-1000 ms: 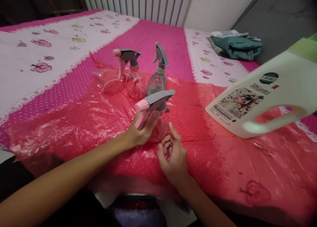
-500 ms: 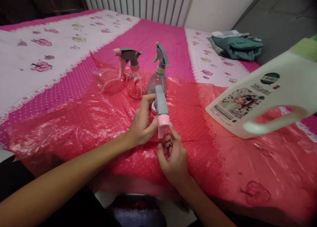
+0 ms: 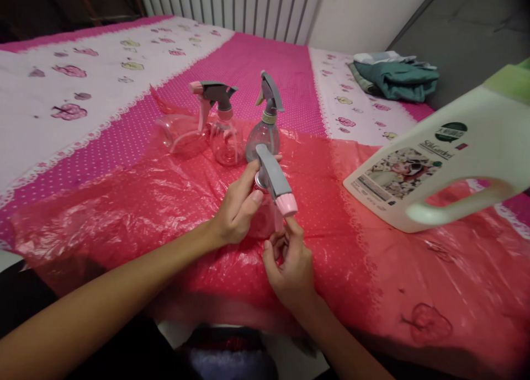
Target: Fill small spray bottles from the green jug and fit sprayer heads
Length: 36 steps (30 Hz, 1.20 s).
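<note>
A spray bottle (image 3: 265, 220) with a clear pink body stands in front of me, its grey and pink trigger head (image 3: 275, 181) pointing right and toward me. My left hand (image 3: 238, 209) is wrapped round its neck from the left. My right hand (image 3: 292, 264) is just below the pink nozzle, fingers loosely bent and apart, the index fingertip at the nozzle's underside. Behind are a grey spray bottle (image 3: 263, 137) and a pink spray bottle (image 3: 227, 142), both upright. Another clear pink bottle body (image 3: 182, 134) lies on its side at their left.
A thin red plastic sheet (image 3: 136, 214) covers the near part of the bed (image 3: 273, 65). To the right stands a large pale jug (image 3: 414, 148) with a handle and green top. Folded cloths (image 3: 395, 76) lie at the far right, by the wall.
The trigger head has swung so its nozzle points further right. My left hand has shifted slightly at the neck, and more of the pink body shows. My right hand stays in place.
</note>
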Motion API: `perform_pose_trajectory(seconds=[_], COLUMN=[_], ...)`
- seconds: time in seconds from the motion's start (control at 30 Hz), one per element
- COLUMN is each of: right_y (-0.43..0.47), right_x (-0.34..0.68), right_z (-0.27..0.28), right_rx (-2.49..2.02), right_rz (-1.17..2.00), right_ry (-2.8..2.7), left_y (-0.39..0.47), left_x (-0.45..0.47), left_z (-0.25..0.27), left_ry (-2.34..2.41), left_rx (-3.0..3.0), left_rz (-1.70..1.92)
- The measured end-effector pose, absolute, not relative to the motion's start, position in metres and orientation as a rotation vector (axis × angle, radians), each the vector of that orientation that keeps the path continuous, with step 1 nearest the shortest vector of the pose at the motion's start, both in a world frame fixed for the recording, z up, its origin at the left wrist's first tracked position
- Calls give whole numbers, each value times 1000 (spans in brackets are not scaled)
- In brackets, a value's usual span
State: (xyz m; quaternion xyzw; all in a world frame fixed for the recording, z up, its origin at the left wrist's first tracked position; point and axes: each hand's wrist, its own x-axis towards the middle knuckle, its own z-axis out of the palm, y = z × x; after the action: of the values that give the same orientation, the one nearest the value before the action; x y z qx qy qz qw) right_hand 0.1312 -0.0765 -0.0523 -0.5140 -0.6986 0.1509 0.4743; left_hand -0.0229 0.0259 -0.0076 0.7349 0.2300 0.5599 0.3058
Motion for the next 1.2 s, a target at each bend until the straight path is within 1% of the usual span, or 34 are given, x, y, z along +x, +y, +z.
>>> perform_pose_trajectory(seconds=[0.23, 0.53, 0.83, 1.0, 1.2], right_y=[-75, -73, -74, -73, -73], right_x=[131, 130, 130, 130, 130], right_z=[-49, -44, -43, -43, -45], right_rx=[-1252, -1202, -1193, -1204, -1229], right_rz=[369, 360, 356, 361, 371], right_ry=[-1717, -1720, -1727, -1720, -1707], left_y=[27, 24, 24, 24, 26], left_x=[-21, -11, -17, -21, -22], left_z=[-15, -2, -2, -2, -5], left_ry=[714, 805, 835, 710, 631], left_rx=[1956, 1945, 1975, 2044, 1988], left_rz=[1526, 1563, 1523, 1485, 1465])
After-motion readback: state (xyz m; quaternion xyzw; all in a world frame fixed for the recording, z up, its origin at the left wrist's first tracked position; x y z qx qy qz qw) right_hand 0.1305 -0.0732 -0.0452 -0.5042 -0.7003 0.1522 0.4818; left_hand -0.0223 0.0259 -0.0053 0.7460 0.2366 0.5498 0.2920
